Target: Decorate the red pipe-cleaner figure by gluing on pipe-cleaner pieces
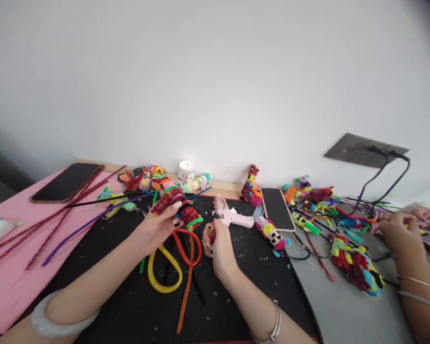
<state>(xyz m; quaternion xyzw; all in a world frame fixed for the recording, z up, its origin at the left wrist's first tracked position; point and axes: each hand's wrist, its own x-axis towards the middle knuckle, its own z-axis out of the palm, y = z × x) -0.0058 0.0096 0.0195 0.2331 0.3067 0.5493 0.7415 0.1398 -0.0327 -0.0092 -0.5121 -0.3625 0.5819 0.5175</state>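
At the lower edge of the frame, the two forearms enter over the black work mat [136,306], the left one with a pale jade-coloured bangle [62,320] and the right one with thin silver bangles [272,329].

Just beyond them, at centre frame, loops of yellow, orange and red fuzzy pipe cleaner [172,263] lie on the mat and run up into the piece in hand.

The left hand [157,224] is curled around a red-and-maroon wrapped pipe-cleaner figure with a green band [184,212], thumb and fingers closed on it, holding it just above the mat.

The right hand [218,243] is closed in a fist around the grip of a pink-and-white hot glue gun [236,219], whose body points towards the right of the frame.

The step in hand appears to be joining: the figure is presented beside the gun. The next move likely calls for bringing the nozzle to the joint while keeping fingertips clear of it.

Further back, a black smartphone [277,208] lies right of the gun. At the right edge, another person's hands [401,229] work among coloured pieces.
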